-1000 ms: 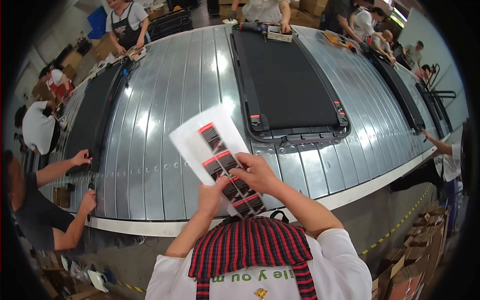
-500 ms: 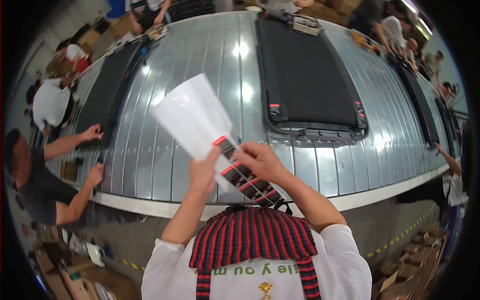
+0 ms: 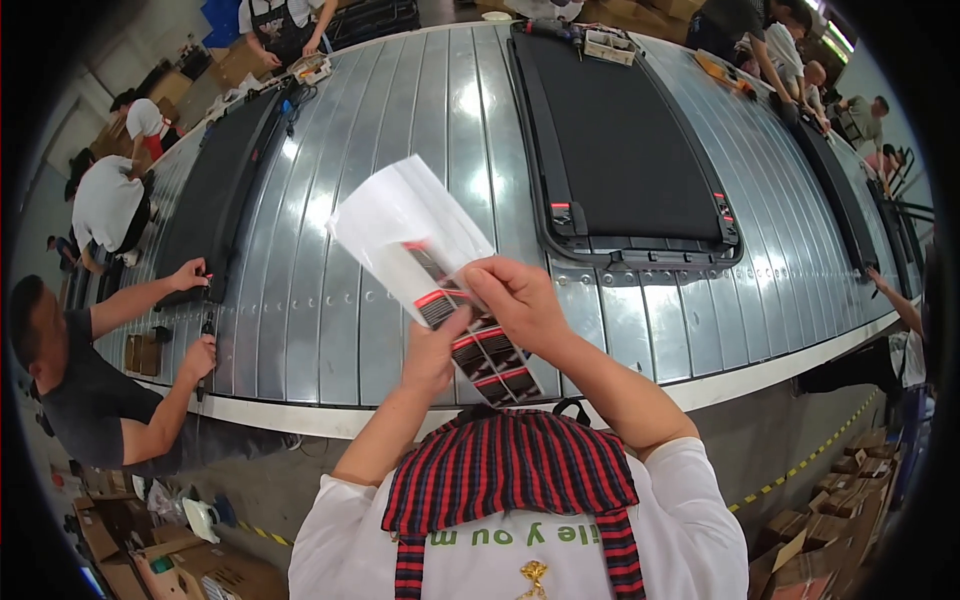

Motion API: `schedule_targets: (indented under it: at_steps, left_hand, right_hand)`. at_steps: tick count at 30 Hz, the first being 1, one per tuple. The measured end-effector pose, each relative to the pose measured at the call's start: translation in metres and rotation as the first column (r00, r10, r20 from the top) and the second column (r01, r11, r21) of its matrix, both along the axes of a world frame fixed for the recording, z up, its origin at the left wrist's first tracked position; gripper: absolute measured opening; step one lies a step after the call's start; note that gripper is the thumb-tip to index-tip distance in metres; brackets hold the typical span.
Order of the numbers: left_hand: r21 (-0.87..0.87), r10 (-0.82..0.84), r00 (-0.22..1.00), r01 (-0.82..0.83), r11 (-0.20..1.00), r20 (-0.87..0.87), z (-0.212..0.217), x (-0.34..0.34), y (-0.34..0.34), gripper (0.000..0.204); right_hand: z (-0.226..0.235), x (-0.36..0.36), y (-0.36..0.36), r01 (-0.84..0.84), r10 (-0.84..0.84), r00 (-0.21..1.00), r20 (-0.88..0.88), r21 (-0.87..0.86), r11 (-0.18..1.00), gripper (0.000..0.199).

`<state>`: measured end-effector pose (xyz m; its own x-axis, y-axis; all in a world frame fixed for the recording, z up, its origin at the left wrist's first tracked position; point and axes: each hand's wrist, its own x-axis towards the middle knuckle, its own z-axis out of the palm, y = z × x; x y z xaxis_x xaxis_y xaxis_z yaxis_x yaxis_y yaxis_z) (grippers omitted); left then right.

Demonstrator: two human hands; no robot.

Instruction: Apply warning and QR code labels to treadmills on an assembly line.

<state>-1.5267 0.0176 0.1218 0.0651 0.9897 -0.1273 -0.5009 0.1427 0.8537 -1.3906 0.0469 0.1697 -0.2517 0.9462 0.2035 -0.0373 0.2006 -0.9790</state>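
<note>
My left hand (image 3: 433, 352) is closed on a white sheet of stickers (image 3: 395, 215), its thumb lying across the face. The sheet tilts over the near edge of the metal table, bare white backing at its far end. Rows of black stickers with red bands (image 3: 490, 362) cover the near part. My right hand (image 3: 513, 302) pinches at the sheet's right side, on a black-and-red sticker (image 3: 428, 262) smeared by motion. How far that sticker is off the backing I cannot tell. Beyond and to the right lies a black framed panel (image 3: 620, 140).
The slatted metal table (image 3: 330, 250) carries another dark panel (image 3: 215, 190) at left and a narrow one (image 3: 835, 200) at right. A co-worker (image 3: 90, 380) works close at left with a tool. A small parts tray (image 3: 608, 47) sits at the far end. Cardboard boxes (image 3: 830, 510) stand lower right.
The sheet has shifted slightly right and turned a little. My right hand has risen slightly, and the sticker by it now sits farther up the sheet, blurred. My left hand has moved right.
</note>
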Motion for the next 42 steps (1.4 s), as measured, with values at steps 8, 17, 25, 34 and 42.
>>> schedule_targets:
  at_steps: [8, 17, 25, 34, 42]
  left_hand:
    - [0.076, -0.155, 0.946, 0.139, 0.987, 0.283, 0.012, -0.047, 0.0, 0.043]
    - [0.145, -0.288, 0.932, 0.261, 0.954, 0.22, 0.024, -0.048, -0.009, 0.048]
    - [0.142, -0.303, 0.932, 0.279, 0.95, 0.201, 0.024, -0.068, -0.01, 0.044]
    - [0.097, -0.336, 0.918, 0.323, 0.942, 0.209, 0.014, -0.095, -0.003, 0.053]
    - [0.145, -0.508, 0.813, 0.487, 0.861, 0.285, -0.011, -0.122, 0.012, 0.044]
  right_hand:
    - [0.0, 0.008, -0.02, 0.056, -0.088, 0.976, 0.199, 0.164, 0.985, 0.022]
    - [0.009, -0.003, -0.025, 0.069, -0.093, 0.983, 0.156, 0.151, 0.986, 0.023]
    - [0.012, -0.016, -0.029, 0.066, -0.099, 0.971, 0.217, 0.157, 0.985, 0.021]
    - [0.014, -0.041, -0.028, 0.007, -0.02, 0.976, 0.215, 0.064, 0.998, 0.015]
    - [0.001, -0.058, -0.021, -0.029, 0.033, 0.999, 0.018, -0.182, 0.983, 0.012]
